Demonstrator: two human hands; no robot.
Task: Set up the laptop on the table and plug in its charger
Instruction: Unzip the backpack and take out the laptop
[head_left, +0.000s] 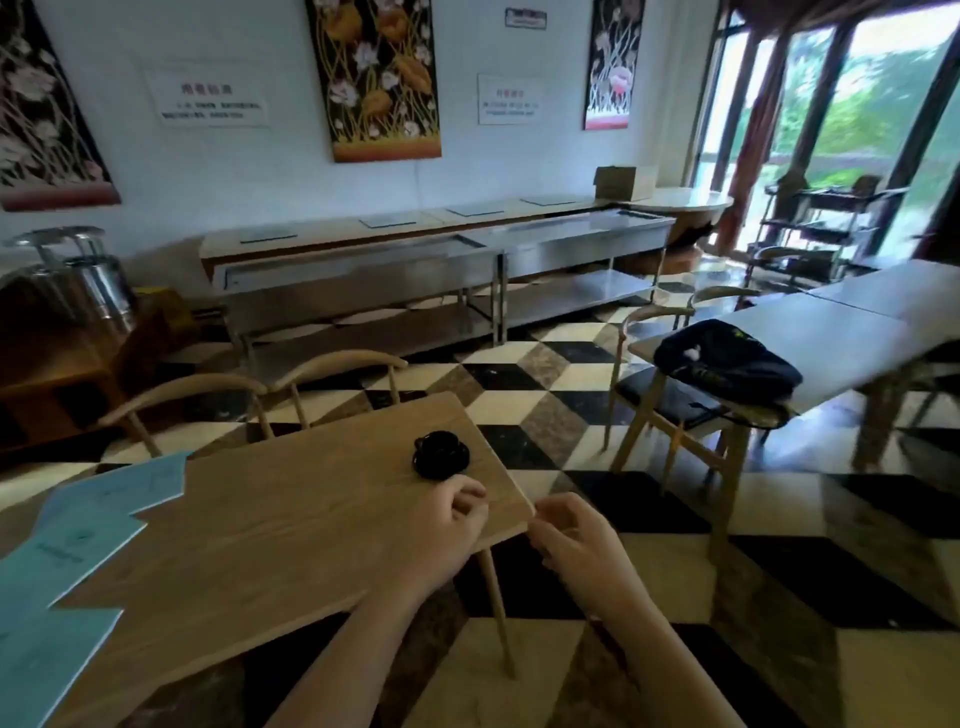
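Hovering loosely curled and holding nothing, left hand (451, 514) and right hand (574, 540) flank the table (291, 519) corner; wall signs (210, 98) unreadable.

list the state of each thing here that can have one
charger: coiled, lying on the wooden table, untouched
left hand: fingers loosely curled, no grip on anything, at the table edge
right hand: loosely curled, empty, off the table
dark bag: lying on the grey table's corner
laptop: not seen

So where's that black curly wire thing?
The black cable lies coiled on the wooden table, near its far right corner, just beyond the left hand. The dark bag sits apart on another table to the right.
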